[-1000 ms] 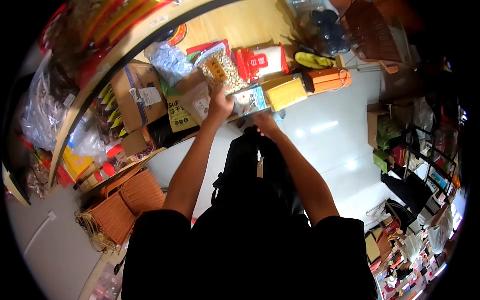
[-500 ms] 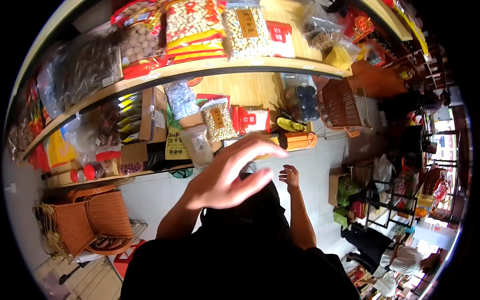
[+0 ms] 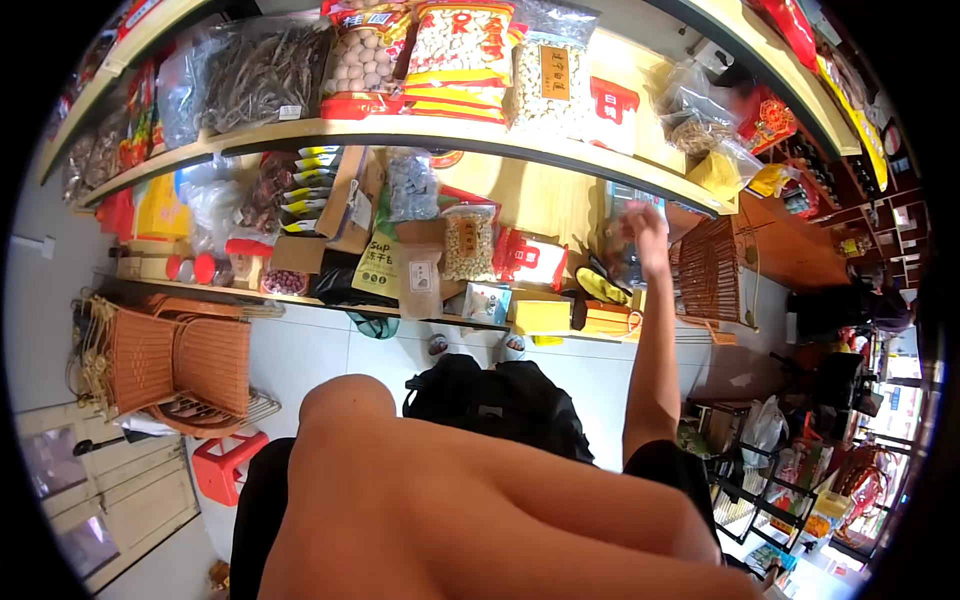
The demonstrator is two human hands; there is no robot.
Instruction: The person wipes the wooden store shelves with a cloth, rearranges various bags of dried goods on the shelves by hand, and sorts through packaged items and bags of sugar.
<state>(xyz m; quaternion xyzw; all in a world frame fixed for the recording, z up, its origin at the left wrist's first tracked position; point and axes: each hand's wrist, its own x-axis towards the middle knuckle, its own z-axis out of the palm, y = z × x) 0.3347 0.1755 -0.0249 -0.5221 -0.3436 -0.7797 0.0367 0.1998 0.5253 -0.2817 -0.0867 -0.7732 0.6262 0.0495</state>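
My right hand [image 3: 645, 232] is stretched out over the right end of the lower shelf, its fingers loosely bent, slightly blurred and with nothing visible in them. Beneath and beside it is a plastic-wrapped pack of dark bottles [image 3: 618, 262], partly covered; I cannot tell whether the hand touches it. My left arm [image 3: 450, 500] is bent and very close to the camera, filling the bottom of the view; its fingers cannot be made out. Left of my right hand, a red-and-white bag [image 3: 530, 257] and a clear bag of pale seeds [image 3: 468, 240] lie on the lower shelf.
The upper shelf [image 3: 430, 128] juts out above, holding bags of nuts and dried goods. A wicker chair [image 3: 180, 360] and a red stool [image 3: 225, 465] stand at left. A woven basket [image 3: 710, 270] is at right. A black bag [image 3: 500, 410] is in front of my body.
My right hand has moved up and right to the lower shelf's end. My left hand has left the middle, and that arm now looms close to the camera. The view has shifted.
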